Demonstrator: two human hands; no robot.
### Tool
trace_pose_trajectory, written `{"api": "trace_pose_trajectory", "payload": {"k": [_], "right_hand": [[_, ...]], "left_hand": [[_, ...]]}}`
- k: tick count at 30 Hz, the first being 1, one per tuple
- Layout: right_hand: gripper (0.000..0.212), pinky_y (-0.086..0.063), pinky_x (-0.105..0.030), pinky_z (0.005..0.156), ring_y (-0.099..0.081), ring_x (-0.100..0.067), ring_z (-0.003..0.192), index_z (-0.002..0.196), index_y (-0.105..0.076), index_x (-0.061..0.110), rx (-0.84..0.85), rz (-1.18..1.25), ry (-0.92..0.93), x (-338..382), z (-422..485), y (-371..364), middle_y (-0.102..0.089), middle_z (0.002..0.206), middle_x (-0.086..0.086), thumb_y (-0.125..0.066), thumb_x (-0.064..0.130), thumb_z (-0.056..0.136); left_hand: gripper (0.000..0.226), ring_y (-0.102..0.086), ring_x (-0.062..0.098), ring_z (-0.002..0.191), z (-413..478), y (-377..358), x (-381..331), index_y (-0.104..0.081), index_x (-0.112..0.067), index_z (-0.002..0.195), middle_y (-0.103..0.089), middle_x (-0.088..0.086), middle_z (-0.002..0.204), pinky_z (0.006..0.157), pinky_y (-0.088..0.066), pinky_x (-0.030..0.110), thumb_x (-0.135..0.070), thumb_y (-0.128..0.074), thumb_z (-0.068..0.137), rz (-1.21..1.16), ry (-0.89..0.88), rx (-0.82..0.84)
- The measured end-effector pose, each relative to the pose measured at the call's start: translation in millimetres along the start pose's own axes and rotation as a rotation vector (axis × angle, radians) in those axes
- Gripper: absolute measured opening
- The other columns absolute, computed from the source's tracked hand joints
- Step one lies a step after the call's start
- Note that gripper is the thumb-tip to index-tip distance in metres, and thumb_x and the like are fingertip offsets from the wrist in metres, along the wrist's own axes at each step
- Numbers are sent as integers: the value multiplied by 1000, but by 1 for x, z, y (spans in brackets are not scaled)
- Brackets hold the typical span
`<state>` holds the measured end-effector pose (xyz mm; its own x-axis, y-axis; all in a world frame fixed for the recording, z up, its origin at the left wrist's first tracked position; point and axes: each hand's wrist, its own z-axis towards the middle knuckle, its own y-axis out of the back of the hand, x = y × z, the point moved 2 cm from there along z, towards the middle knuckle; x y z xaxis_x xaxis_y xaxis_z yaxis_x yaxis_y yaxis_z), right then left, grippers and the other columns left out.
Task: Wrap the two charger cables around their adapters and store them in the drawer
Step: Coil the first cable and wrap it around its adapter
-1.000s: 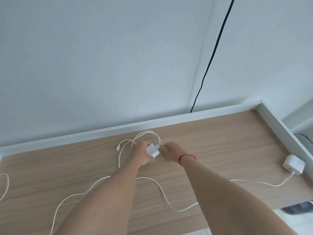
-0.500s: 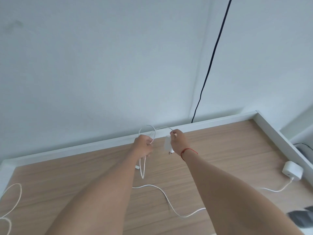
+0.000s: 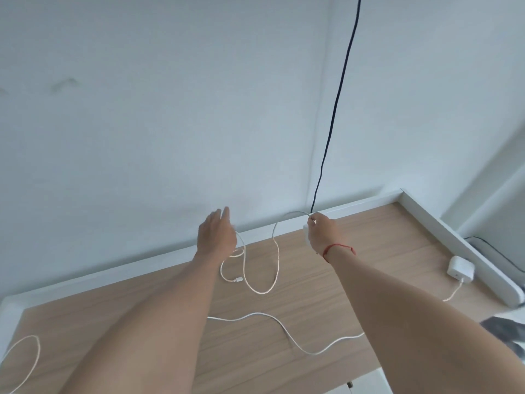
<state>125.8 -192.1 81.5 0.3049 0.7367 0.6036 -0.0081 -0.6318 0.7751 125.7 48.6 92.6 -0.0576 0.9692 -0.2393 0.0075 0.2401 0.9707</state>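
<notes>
My right hand [image 3: 322, 233] is raised over the back of the wooden desk [image 3: 355, 280]. It grips a small white adapter [image 3: 306, 234] and pinches its white cable [image 3: 275, 251] at the plug. That cable hangs in a loop down to the desk and rises to my left hand [image 3: 216, 233], whose fingers are stretched out; whether the cable touches the palm is hidden. The cable's connector end [image 3: 238, 279] lies on the desk. A second white adapter [image 3: 460, 269] sits at the right rim, and its long cable [image 3: 284, 328] snakes across the front of the desk under both forearms.
A white raised rim [image 3: 426, 217] borders the desk at the back and right. A black cord [image 3: 332, 123] hangs down the wall behind my right hand. A cable loop [image 3: 29, 354] lies at the front left. Something grey [image 3: 505, 331] lies beyond the right edge.
Both hands have lifted and moved apart, stretching the cable between them. The adapter passed from my left hand to my right. My left hand's fingers have straightened.
</notes>
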Motion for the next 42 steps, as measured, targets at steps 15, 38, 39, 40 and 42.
{"api": "trace_pose_trajectory", "payload": {"k": [15, 38, 39, 40, 42], "right_hand": [[30, -48, -37, 82, -59, -30, 103, 117, -62, 21, -19, -85, 93, -50, 58, 20, -65, 116, -5, -38, 22, 99], [40, -40, -31, 64, -47, -28, 95, 101, -61, 1, -88, -72, -175, -236, 183, 70, -49, 110, -11, -37, -17, 76], [44, -43, -34, 65, -44, -26, 102, 103, -62, 2, -65, -126, -130, -238, 185, 67, -47, 115, -9, -36, -19, 74], [47, -45, -35, 65, -40, -25, 108, 103, -62, 3, -56, -169, -90, -239, 187, 66, -44, 119, -7, -36, -21, 73], [50, -43, -33, 63, -35, -23, 118, 109, -61, 6, -43, -216, -65, -241, 191, 66, -40, 127, -4, -37, -20, 74]], "left_hand": [[24, -57, 20, 86, 45, -69, -137, -59, -21, 113, -55, -5, 80, 76, -42, 29, -33, -54, 93, -635, -4, 379], [30, -25, 16, 52, 110, -201, -289, -28, -21, 61, -28, -6, 54, 52, -20, 27, -24, -38, 89, -508, -11, 566], [30, -28, 16, 52, 110, -205, -290, -31, -21, 61, -30, -6, 54, 52, -22, 27, -24, -39, 91, -495, -13, 568], [30, -32, 16, 52, 111, -207, -292, -36, -20, 62, -35, -6, 55, 52, -24, 26, -24, -39, 92, -479, -14, 570], [28, -43, 17, 58, 111, -211, -294, -48, -19, 70, -47, -5, 62, 56, -33, 26, -28, -40, 95, -457, -1, 586]]}}
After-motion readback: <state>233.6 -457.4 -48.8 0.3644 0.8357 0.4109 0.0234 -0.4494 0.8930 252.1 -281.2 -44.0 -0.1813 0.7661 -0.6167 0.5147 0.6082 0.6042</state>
